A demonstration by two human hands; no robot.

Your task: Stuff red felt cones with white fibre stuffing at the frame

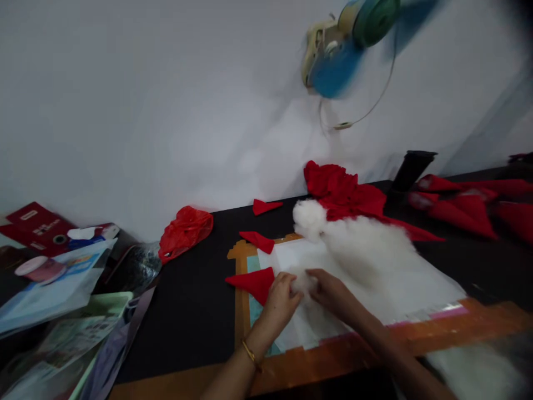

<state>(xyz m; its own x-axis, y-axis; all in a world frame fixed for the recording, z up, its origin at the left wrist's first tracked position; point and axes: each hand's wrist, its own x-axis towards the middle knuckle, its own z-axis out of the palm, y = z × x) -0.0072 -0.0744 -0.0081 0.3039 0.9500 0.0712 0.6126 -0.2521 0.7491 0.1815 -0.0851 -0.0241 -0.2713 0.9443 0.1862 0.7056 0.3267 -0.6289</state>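
A small tuft of white fibre stuffing (303, 282) is pinched between the fingers of both hands, over a white sheet (287, 328). My left hand (283, 294) has its fingers closed on the tuft's left side, with a bracelet on the wrist. From the right, my right hand (331, 291) grips the other side. A red felt cone (254, 282) lies just left of my left hand, its wide end partly hidden by that hand. Behind it rests a second red cone (259, 241). A large heap of white stuffing (366, 244) spreads over the sheet to the right.
Brown tape (341, 355) edges the sheet on a black table (187, 311). Red cloth (341, 189) is piled at the back, with several red cones (462, 214) at the right. A red plastic bag (187, 230) and a green bin (110, 303) stand left. A fan (353, 44) hangs above.
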